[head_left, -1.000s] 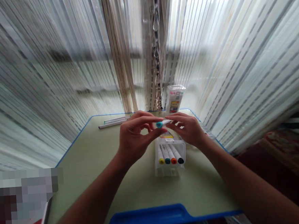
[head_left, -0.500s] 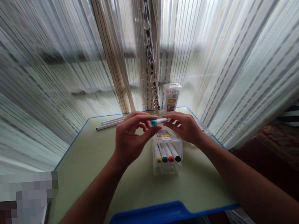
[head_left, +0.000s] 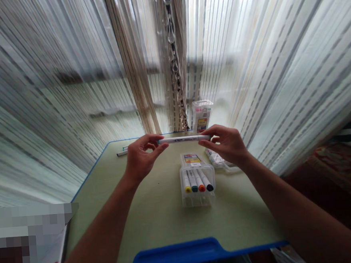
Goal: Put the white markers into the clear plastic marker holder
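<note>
Pinches a white marker (head_left: 183, 139) by its ends with left hand (head_left: 139, 158) and right hand (head_left: 232, 144), with four markers (head_left: 193, 180) in the clear case (head_left: 198, 200) and others (head_left: 122, 153) loose at far left.

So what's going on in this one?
The left hand and right hand hold a white marker level between them, one end each, above the table. Below it, a clear case holds four markers with yellow, green, orange and black ends. More markers lie beyond the left hand.
</note>
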The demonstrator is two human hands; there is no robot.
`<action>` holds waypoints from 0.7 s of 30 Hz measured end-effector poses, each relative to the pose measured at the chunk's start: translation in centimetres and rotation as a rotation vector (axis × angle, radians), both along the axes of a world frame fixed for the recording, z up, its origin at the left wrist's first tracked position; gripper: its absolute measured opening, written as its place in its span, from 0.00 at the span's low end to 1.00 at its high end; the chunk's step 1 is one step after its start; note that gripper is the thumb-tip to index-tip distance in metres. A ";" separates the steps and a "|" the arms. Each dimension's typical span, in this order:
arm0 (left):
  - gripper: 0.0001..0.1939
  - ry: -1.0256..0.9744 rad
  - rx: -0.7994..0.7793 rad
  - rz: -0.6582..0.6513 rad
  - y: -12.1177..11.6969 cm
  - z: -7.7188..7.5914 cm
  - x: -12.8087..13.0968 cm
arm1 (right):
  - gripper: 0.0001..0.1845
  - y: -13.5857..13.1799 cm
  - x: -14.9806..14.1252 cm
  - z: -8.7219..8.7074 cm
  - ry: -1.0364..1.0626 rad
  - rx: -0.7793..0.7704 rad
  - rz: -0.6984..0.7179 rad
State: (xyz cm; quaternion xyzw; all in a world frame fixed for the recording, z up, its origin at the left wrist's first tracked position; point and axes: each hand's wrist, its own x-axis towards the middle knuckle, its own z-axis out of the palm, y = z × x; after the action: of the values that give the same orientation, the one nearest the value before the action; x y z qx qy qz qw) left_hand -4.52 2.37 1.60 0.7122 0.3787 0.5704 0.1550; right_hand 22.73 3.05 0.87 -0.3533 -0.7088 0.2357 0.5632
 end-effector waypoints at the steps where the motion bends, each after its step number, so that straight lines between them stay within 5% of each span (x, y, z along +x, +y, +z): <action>1: 0.12 0.101 0.034 0.030 0.2 -0.3 -0.3 | 0.14 -0.4 -0.2 0.4 0.027 0.003 0.021; 7: 0.08 0.451 0.230 0.024 0.5 -1.6 0.2 | 0.11 -4.0 -2.6 2.3 0.031 0.115 0.093; 21: 0.06 0.465 0.238 0.001 -0.2 -1.9 1.3 | 0.07 -5.9 -3.5 3.7 -0.109 0.347 0.084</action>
State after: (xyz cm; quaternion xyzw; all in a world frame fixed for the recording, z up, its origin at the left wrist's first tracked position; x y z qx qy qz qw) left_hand -3.22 2.18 -0.33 0.8373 0.3346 0.4319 -0.0212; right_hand 19.24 -2.86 4.60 -0.2330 -0.7824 0.1137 0.5662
